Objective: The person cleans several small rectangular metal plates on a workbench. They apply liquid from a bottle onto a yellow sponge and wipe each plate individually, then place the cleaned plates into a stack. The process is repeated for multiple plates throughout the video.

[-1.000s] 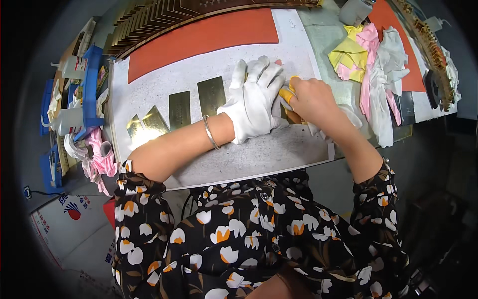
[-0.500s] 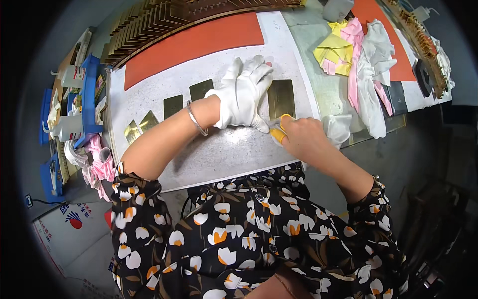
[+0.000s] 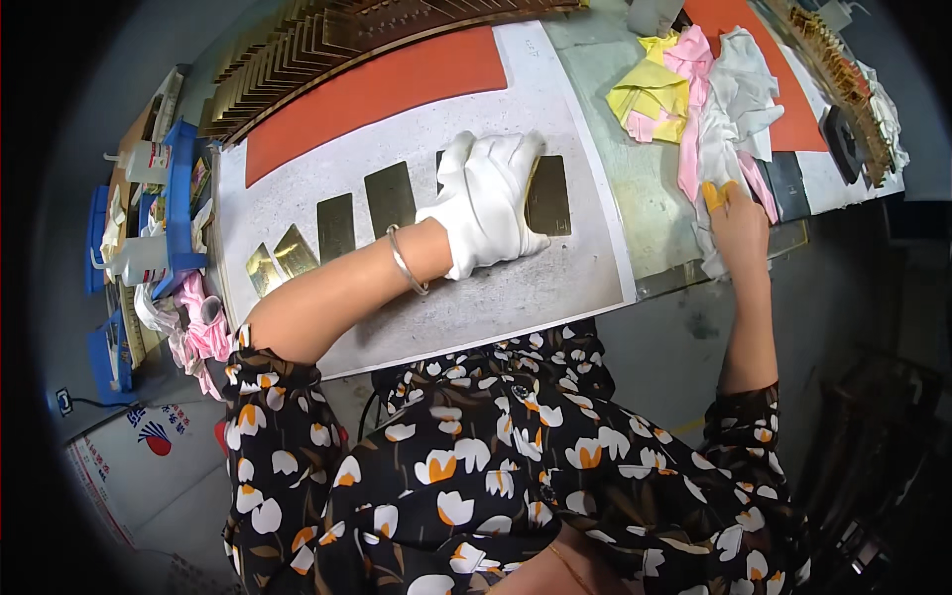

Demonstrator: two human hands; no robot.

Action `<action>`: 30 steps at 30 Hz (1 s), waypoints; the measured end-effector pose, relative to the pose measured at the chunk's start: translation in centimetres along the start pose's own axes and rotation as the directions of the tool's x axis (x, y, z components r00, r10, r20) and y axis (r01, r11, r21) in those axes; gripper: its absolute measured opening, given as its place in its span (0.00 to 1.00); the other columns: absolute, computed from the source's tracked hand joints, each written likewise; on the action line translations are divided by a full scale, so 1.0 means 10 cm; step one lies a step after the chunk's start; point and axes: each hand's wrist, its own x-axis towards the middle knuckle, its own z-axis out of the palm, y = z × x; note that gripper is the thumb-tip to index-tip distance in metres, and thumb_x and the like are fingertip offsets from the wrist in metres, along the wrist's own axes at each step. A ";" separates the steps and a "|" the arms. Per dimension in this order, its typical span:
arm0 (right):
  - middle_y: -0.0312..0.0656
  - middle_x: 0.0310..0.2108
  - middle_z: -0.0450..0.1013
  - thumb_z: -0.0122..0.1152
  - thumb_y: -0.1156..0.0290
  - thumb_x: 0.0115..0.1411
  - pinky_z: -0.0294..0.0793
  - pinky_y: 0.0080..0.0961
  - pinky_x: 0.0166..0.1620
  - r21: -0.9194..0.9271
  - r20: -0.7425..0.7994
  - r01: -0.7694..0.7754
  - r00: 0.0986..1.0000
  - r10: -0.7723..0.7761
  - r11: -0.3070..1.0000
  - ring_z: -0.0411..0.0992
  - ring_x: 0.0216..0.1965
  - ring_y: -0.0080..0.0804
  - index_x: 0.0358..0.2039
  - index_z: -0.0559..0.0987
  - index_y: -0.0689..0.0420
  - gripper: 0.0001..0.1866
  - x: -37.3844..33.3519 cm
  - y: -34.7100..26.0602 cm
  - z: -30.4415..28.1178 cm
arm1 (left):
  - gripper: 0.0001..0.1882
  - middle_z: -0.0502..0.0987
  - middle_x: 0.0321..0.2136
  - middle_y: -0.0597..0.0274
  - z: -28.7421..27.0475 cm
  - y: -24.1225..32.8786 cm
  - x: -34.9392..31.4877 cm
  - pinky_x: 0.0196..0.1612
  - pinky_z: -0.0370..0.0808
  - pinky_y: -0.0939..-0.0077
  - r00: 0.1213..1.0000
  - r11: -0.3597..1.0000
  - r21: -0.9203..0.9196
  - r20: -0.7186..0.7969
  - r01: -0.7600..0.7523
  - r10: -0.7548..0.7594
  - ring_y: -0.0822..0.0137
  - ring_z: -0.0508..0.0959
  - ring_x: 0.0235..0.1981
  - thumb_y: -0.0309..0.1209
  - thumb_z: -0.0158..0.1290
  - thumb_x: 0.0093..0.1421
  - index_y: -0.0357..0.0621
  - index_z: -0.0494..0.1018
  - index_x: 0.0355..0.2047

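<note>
One plate (image 3: 547,195) lies beside my half-curled left grip (image 3: 491,203), its hold hidden; a careless slide could scratch it. My right grip (image 3: 740,230) meets cloth (image 3: 744,87), closure unclear.

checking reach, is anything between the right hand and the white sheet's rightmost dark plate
Nothing visible beyond the white cloth by the right hand; the gloved left hand is at the left edge of that plate.

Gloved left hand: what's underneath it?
A dark plate shows as a sliver at the upper left of the left hand; whatever else lies beneath is covered.
</note>
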 end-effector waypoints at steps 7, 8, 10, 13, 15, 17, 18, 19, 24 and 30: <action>0.57 0.20 0.71 0.54 0.58 0.56 0.66 0.47 0.30 0.184 0.028 -0.002 1.000 -0.003 0.983 0.71 0.27 0.57 0.28 0.72 0.63 0.18 0.05 0.00 0.03 | 0.37 0.68 0.37 0.52 0.05 0.03 0.04 0.52 0.56 0.54 0.997 0.997 -0.018 -0.012 0.076 -0.076 0.54 0.68 0.42 0.37 0.58 0.35 0.44 0.61 0.48; 0.56 0.21 0.71 0.54 0.57 0.56 0.67 0.47 0.30 0.166 0.032 -0.012 0.999 0.007 0.986 0.71 0.27 0.56 0.29 0.72 0.62 0.18 0.05 0.01 0.05 | 0.35 0.68 0.37 0.50 0.06 0.03 0.05 0.50 0.59 0.55 0.996 0.999 0.001 -0.076 0.046 -0.046 0.52 0.68 0.42 0.36 0.57 0.35 0.42 0.62 0.47; 0.56 0.21 0.71 0.54 0.57 0.57 0.67 0.47 0.30 0.148 -0.003 -0.002 1.000 0.003 0.989 0.71 0.27 0.57 0.29 0.72 0.63 0.18 0.03 0.01 0.08 | 0.34 0.68 0.39 0.48 -0.07 0.06 0.11 0.48 0.64 0.57 0.980 0.968 -0.190 0.142 0.163 -0.138 0.49 0.68 0.43 0.36 0.57 0.36 0.39 0.63 0.46; 0.57 0.21 0.71 0.55 0.57 0.56 0.67 0.47 0.30 0.196 -0.033 0.032 0.999 -0.026 0.980 0.70 0.26 0.58 0.27 0.71 0.63 0.18 0.02 0.01 0.06 | 0.38 0.66 0.43 0.46 -0.17 0.13 0.11 0.48 0.65 0.58 0.965 0.990 0.002 0.222 0.141 -0.138 0.48 0.68 0.45 0.41 0.60 0.37 0.37 0.63 0.48; 0.57 0.22 0.71 0.56 0.58 0.56 0.66 0.47 0.29 0.197 -0.055 0.056 0.997 -0.046 0.979 0.70 0.26 0.58 0.27 0.71 0.63 0.18 0.04 0.06 0.13 | 0.43 0.66 0.45 0.46 -0.21 0.18 0.12 0.49 0.64 0.57 0.930 0.984 0.143 0.334 0.109 -0.152 0.50 0.67 0.47 0.49 0.60 0.38 0.34 0.62 0.49; 0.57 0.22 0.71 0.56 0.59 0.56 0.66 0.47 0.29 0.190 -0.053 0.068 0.997 -0.059 0.979 0.70 0.26 0.58 0.26 0.71 0.63 0.17 0.03 0.08 0.14 | 0.45 0.66 0.46 0.46 -0.24 0.16 0.10 0.50 0.64 0.57 0.914 0.990 0.082 0.382 0.111 -0.134 0.50 0.67 0.48 0.52 0.59 0.38 0.32 0.61 0.50; 0.57 0.21 0.70 0.56 0.59 0.56 0.65 0.47 0.29 0.200 -0.062 0.065 0.997 -0.054 0.978 0.69 0.26 0.59 0.26 0.71 0.63 0.17 0.02 0.06 0.13 | 0.43 0.69 0.43 0.45 -0.25 0.13 0.08 0.48 0.65 0.58 0.939 0.991 0.074 0.319 0.111 -0.129 0.50 0.69 0.45 0.50 0.59 0.38 0.32 0.62 0.49; 0.57 0.21 0.70 0.56 0.60 0.56 0.64 0.47 0.28 0.211 -0.068 0.059 0.997 -0.046 0.976 0.69 0.26 0.59 0.26 0.71 0.63 0.16 0.02 0.05 0.10 | 0.42 0.70 0.41 0.45 -0.39 0.07 0.10 0.47 0.67 0.59 0.947 0.990 0.059 0.289 0.131 -0.142 0.50 0.71 0.42 0.49 0.59 0.38 0.32 0.63 0.48; 0.57 0.20 0.69 0.56 0.60 0.56 0.63 0.48 0.28 0.232 -0.020 0.012 1.000 -0.008 0.973 0.68 0.25 0.59 0.25 0.70 0.62 0.16 0.02 0.01 0.04 | 0.43 0.71 0.41 0.46 -1.17 -0.84 0.44 0.47 0.67 0.61 0.944 0.910 0.294 0.058 0.293 -0.323 0.51 0.72 0.42 0.48 0.60 0.37 0.35 0.62 0.51; 0.57 0.19 0.69 0.58 0.62 0.56 0.61 0.45 0.25 0.239 -0.029 -0.007 0.999 0.014 0.971 0.68 0.24 0.58 0.23 0.69 0.63 0.16 0.02 -0.02 0.02 | 0.50 0.66 0.51 0.51 -1.26 -1.64 1.21 0.54 0.64 0.63 0.930 0.828 0.493 0.092 0.267 -0.355 0.52 0.66 0.53 0.52 0.60 0.39 0.42 0.54 0.60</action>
